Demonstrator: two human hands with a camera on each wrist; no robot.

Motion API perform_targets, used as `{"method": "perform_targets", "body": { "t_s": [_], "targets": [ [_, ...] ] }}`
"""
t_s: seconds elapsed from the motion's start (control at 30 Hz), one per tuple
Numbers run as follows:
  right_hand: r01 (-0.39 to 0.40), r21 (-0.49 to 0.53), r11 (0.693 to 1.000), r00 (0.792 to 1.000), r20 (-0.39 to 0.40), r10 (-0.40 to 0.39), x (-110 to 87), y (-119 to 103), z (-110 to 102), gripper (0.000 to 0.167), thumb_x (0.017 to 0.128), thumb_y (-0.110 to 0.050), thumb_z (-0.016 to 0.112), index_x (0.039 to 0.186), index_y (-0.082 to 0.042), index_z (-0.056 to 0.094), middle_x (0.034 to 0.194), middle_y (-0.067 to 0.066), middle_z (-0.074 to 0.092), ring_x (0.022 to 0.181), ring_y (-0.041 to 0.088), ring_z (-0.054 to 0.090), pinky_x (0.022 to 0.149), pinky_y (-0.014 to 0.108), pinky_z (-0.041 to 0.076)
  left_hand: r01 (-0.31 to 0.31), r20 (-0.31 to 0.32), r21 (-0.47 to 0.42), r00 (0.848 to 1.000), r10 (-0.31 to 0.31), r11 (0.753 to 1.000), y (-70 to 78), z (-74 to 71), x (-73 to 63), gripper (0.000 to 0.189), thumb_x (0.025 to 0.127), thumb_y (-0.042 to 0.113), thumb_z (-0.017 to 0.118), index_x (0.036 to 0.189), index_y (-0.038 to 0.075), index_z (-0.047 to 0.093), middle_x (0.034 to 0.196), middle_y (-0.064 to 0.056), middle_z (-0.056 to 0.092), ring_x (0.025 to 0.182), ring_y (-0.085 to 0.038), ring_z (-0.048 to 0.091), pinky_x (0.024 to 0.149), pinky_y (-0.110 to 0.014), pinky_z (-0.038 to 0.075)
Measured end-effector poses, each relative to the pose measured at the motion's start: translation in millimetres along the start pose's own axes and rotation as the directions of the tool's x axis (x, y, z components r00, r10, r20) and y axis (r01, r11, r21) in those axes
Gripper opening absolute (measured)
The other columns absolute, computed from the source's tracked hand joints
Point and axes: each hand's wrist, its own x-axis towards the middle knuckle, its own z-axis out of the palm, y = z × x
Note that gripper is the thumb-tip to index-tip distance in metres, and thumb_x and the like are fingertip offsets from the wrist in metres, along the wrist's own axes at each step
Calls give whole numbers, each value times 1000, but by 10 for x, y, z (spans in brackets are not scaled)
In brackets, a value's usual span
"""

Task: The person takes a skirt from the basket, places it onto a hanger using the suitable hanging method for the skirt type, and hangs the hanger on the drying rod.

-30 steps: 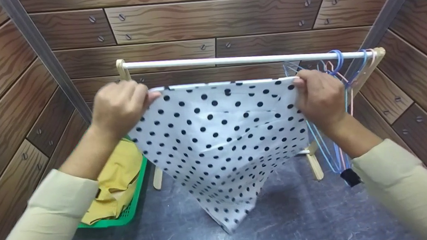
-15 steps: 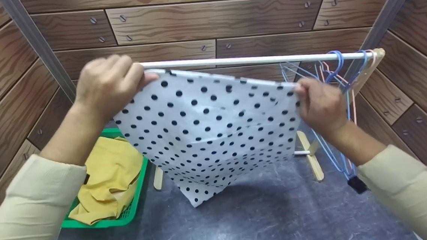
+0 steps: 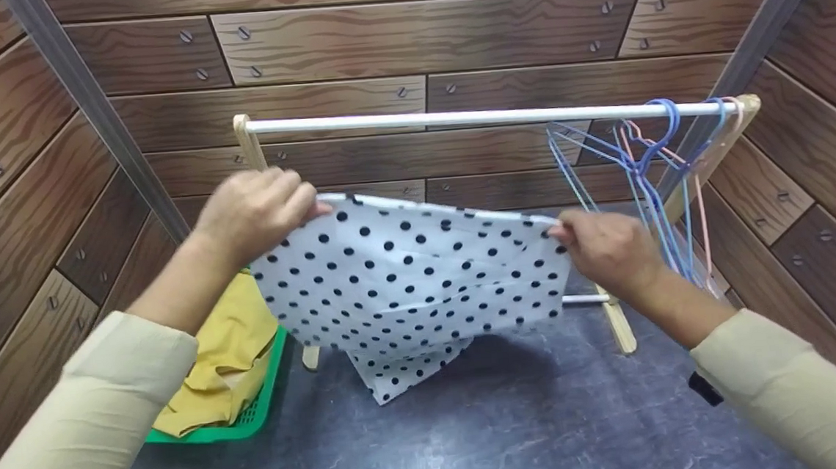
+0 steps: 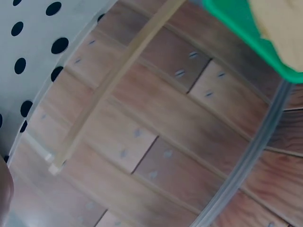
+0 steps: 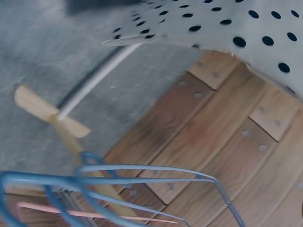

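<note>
A white cloth with black polka dots (image 3: 421, 278) hangs stretched between both hands in the head view, its lower corner draping toward the floor. My left hand (image 3: 258, 209) grips the upper left corner, thumb along the top edge. The upper right corner is pinched by my right hand (image 3: 606, 247), which is a little lower, so the top edge slopes down to the right. In the left wrist view the cloth (image 4: 38, 42) fills the upper left. The right wrist view shows the cloth (image 5: 227, 28) along the top.
Behind the cloth stands a rack with a white rail (image 3: 410, 119) and wooden legs. Blue and pink hangers (image 3: 653, 174) hang at its right end. A green basket (image 3: 258, 418) holding yellow cloth (image 3: 224, 351) sits at left. Wood-patterned panels (image 3: 419, 36) enclose the marbled grey floor (image 3: 476, 436).
Both hands stay on the cloth. The left hand rose and then came down, while the right hand dropped lower. The cloth's bottom corner swung up and left from its earlier lower middle position.
</note>
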Motion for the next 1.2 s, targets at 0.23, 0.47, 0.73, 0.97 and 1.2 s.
{"method": "perform_targets", "body": {
  "t_s": [0.23,0.47,0.73,0.97,1.2],
  "targets": [
    [106,6,994,965,242,-104,-270,-28,40,45,107,-35,40,77,-4,52,50,-1,42,41,9,27,34,26,29,-90,149,0,985,89,996,169,280,-247,31,101,30,56,81,6,54,68,-4,56,57,-17,53,50,-27,46],
    [84,19,996,924,373,-85,-407,-57,64,37,106,-32,45,79,-7,49,54,-3,39,45,8,25,38,23,26,-31,223,9,974,28,999,326,417,-275,29,100,31,58,85,7,56,74,-5,58,65,-21,55,57,-31,45],
    [-70,140,988,664,745,-58,-531,-192,42,28,96,-28,65,80,-13,48,58,-8,43,47,5,33,44,24,31,131,508,-157,861,-34,979,639,436,-390,27,100,32,57,89,8,62,83,-5,69,72,-20,62,63,-31,48],
    [-127,338,933,540,812,-221,-618,-316,45,22,91,-23,67,72,-18,57,62,-7,54,52,6,46,49,26,41,195,695,-296,716,70,935,901,461,-459,30,105,32,46,94,11,64,85,-2,67,78,-20,62,69,-34,49],
    [-27,428,903,467,804,-368,-680,-421,62,29,82,-24,69,59,-21,50,58,-8,46,51,7,41,47,24,35,208,723,-341,682,114,917,1056,506,-536,33,105,33,44,90,11,66,82,-3,68,80,-23,66,81,-44,52]
  ]
}}
